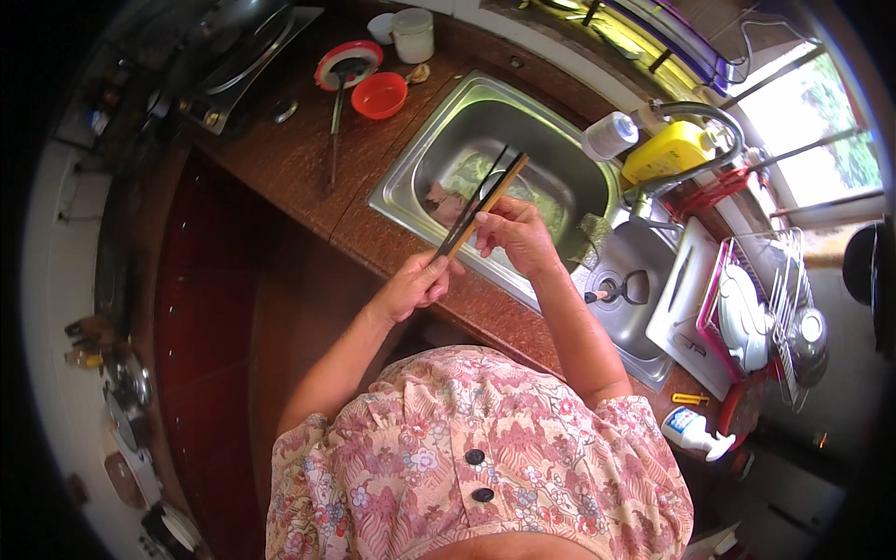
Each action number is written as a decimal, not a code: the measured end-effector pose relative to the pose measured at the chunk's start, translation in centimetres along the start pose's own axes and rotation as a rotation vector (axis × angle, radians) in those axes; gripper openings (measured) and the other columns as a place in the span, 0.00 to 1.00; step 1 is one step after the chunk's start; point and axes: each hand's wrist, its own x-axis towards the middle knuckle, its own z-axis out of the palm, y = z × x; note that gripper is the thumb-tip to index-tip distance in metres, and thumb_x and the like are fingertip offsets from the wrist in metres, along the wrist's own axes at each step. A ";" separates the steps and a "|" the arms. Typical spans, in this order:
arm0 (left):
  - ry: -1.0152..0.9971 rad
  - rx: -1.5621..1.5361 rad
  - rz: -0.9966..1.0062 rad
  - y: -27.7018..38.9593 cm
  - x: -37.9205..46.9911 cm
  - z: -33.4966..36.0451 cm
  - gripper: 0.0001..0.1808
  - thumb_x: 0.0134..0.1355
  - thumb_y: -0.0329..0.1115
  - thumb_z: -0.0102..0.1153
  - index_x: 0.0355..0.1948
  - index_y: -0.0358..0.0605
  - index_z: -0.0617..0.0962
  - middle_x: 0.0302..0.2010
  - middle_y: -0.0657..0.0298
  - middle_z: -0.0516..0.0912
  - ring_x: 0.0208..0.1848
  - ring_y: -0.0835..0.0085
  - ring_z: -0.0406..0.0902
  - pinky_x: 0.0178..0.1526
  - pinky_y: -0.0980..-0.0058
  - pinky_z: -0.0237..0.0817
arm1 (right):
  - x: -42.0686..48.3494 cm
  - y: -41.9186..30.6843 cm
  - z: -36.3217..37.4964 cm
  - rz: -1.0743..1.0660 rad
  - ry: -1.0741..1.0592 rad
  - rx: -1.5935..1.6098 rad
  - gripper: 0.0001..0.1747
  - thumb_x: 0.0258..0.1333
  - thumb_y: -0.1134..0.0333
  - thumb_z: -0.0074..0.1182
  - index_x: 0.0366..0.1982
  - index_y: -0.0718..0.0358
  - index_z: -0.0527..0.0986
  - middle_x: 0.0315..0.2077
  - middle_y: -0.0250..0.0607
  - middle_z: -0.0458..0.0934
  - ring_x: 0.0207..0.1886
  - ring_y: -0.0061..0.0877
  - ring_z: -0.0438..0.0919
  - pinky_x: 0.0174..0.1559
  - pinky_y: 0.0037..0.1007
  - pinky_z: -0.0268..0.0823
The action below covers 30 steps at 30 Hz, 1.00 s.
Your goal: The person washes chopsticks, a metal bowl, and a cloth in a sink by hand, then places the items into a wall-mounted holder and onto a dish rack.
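Both my hands hold a small bundle of chopsticks [483, 199], some dark and some light wood, above the near edge of a stainless steel sink [441, 112]. Their lower ends are in my left hand [414, 285]. Higher up, my right hand [516, 234] pinches the bundle between thumb and fingers. The upper ends point away over the large basin. Behind the bundle, a pinkish cloth or similar thing [442, 201] lies in the basin, partly hidden. A mesh scouring pad [595, 238] rests on the divider right of my right hand.
On the left counter lie a ladle [336, 119], a red-rimmed dish [371, 50] and a red bowl [379, 96]. A curved faucet [658, 183] and yellow jug [665, 152] stand behind the sink. A peeler-like tool [633, 287] sits in the small basin, beside a white cutting board [682, 301] and dish rack [712, 308].
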 end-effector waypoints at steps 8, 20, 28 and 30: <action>0.490 -0.085 0.204 -4.2 -7.3 1.5 0.17 0.69 0.44 0.44 0.44 0.39 0.74 0.17 0.69 0.69 0.14 0.89 0.55 0.15 0.89 0.44 | -0.2 2.7 5.3 0.191 -0.198 0.039 0.10 0.55 0.72 0.54 0.39 0.69 0.75 0.28 0.38 0.79 0.23 0.21 0.77 0.23 0.20 0.71; 0.990 -0.087 0.479 -9.7 -21.7 2.8 0.09 0.67 0.39 0.49 0.39 0.45 0.74 0.19 0.69 0.72 0.16 0.88 0.61 0.18 0.88 0.50 | -4.4 7.5 19.2 0.319 -0.482 -0.047 0.14 0.59 0.63 0.55 0.33 0.71 0.75 0.24 0.42 0.78 0.21 0.23 0.77 0.21 0.22 0.69; 1.395 0.363 0.367 -19.3 -37.1 1.8 0.12 0.66 0.39 0.49 0.35 0.40 0.73 0.19 0.65 0.75 0.19 0.80 0.72 0.23 0.77 0.64 | -12.0 11.9 30.2 0.226 -0.685 -0.253 0.13 0.57 0.68 0.54 0.36 0.73 0.76 0.29 0.47 0.80 0.27 0.31 0.82 0.24 0.26 0.75; 1.604 0.821 0.263 -23.1 -42.8 1.7 0.11 0.64 0.38 0.50 0.33 0.39 0.72 0.23 0.51 0.75 0.26 0.56 0.76 0.28 0.62 0.64 | -12.9 12.9 33.3 0.149 -0.714 -0.284 0.12 0.59 0.69 0.52 0.37 0.73 0.76 0.31 0.47 0.79 0.27 0.32 0.81 0.24 0.26 0.75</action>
